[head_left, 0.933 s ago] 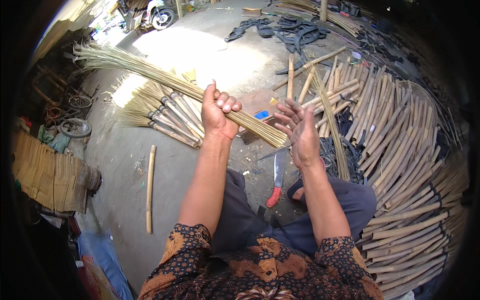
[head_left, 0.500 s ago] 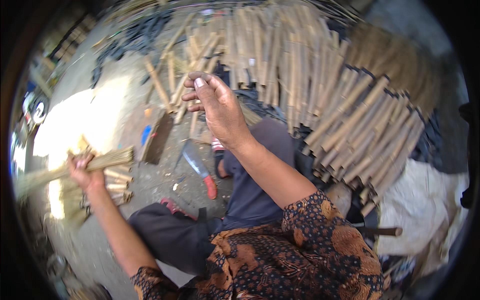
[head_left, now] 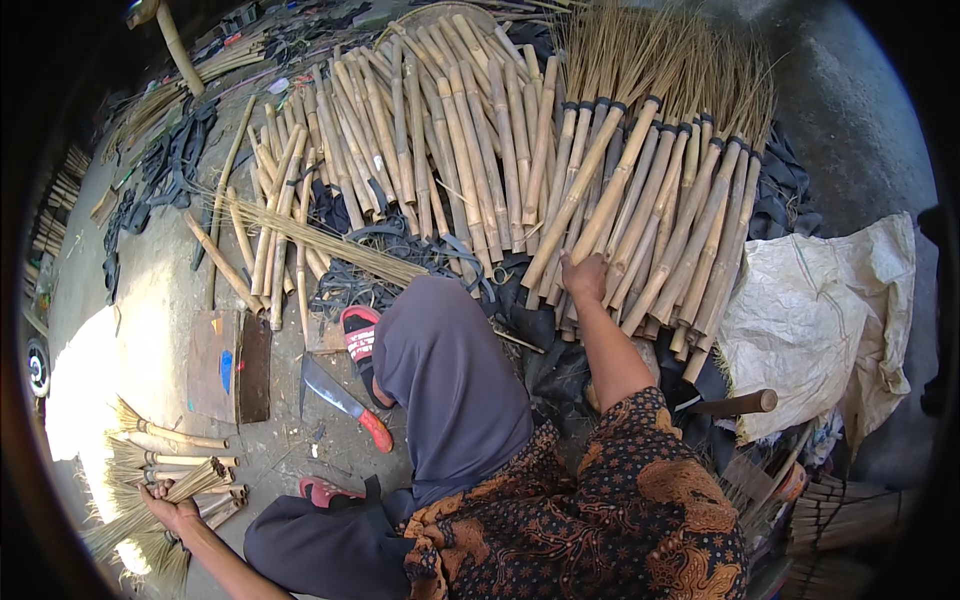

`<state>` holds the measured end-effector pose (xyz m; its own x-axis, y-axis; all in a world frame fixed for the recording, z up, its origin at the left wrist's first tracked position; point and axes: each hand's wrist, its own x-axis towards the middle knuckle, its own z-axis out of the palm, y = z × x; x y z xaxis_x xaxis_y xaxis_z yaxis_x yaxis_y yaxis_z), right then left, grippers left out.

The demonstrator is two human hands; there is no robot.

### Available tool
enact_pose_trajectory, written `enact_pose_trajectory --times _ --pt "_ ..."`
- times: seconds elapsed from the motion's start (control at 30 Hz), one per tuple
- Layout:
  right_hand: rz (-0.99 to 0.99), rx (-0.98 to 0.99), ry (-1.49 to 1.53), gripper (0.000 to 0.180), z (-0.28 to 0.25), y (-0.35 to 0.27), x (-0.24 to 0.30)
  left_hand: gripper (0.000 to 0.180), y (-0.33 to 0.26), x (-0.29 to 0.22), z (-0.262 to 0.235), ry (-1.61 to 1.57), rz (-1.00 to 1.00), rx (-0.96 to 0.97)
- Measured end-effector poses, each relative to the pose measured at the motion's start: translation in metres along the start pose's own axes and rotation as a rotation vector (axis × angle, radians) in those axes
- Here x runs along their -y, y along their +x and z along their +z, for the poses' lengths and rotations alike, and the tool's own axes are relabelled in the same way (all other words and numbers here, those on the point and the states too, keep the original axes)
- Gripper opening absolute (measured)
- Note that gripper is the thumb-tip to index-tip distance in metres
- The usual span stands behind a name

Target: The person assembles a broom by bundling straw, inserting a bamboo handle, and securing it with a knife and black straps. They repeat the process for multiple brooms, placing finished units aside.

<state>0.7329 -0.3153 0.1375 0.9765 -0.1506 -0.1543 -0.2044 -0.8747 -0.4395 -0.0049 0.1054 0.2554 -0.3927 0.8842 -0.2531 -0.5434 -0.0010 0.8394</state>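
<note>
My left hand (head_left: pixel 173 511), at the lower left, is wrapped round a bundle of thin stiff bristles (head_left: pixel 200 478). Beneath and beside it lie several small brushes with short bamboo handles (head_left: pixel 185 440). Over to the right, the fingers of my right hand (head_left: pixel 586 278) close on the near end of a bamboo broom handle (head_left: pixel 612 208). That handle lies in a row of bamboo-handled brooms, whose brown bristles (head_left: pixel 670 55) fan out at the far end, with black bands at the joints.
Loose bamboo poles (head_left: pixel 420 130) fill the far middle. Another bristle bundle (head_left: pixel 335 245) lies across black rubber strips (head_left: pixel 360 285) beyond my knee. A red-handled machete (head_left: pixel 340 393) rests on the floor near a wooden block (head_left: pixel 255 365). A white sack (head_left: pixel 810 320) lies at the right.
My right hand has gone from raised in the air to the broom handles on the right. My left hand has come down with its bristle bundle beside the small brushes. The view has shifted.
</note>
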Motion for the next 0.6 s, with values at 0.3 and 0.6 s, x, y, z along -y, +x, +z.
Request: enact_pose_trajectory --times 0.3,0.6 --pt "0.316 -0.091 0.390 0.072 0.049 0.054 -0.002 0.044 -0.015 -0.012 -0.012 0.028 0.038 -0.044" --pt "-0.213 0.162 1.280 0.025 -0.023 -0.038 0.085 0.045 -0.017 -0.031 -0.033 0.001 0.102 -0.114"
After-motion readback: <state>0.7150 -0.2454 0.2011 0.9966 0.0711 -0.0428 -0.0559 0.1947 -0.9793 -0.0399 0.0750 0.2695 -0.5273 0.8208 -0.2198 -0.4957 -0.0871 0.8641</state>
